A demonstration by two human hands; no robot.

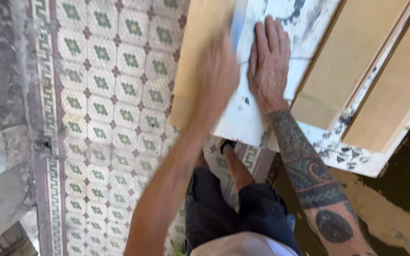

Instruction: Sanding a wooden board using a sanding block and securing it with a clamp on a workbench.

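Patterned floor tiles [105,109], white with green diamonds and dark red flowers, fill the left and middle of the view, with a green border band along a grey worn step [1,156] at the far left. At the top right stands a wooden door [352,61] or panel piece, with bare brown panels and a frame in white paint that is chipped and stained dark.

On the white frame lies the right hand [267,61], flat, palm down, fingers straight and close together, holding nothing; its forearm has dark tattoos. Just beside it, the left hand [217,76] is very blurred over the brown panel edge. A blurred blue-grey tool [237,23] rises from it, but I cannot tell how the fingers hold it, or what tool it is.

Below, dark shorts [233,213] and one leg show, with a shoe [226,144] on the tiles.
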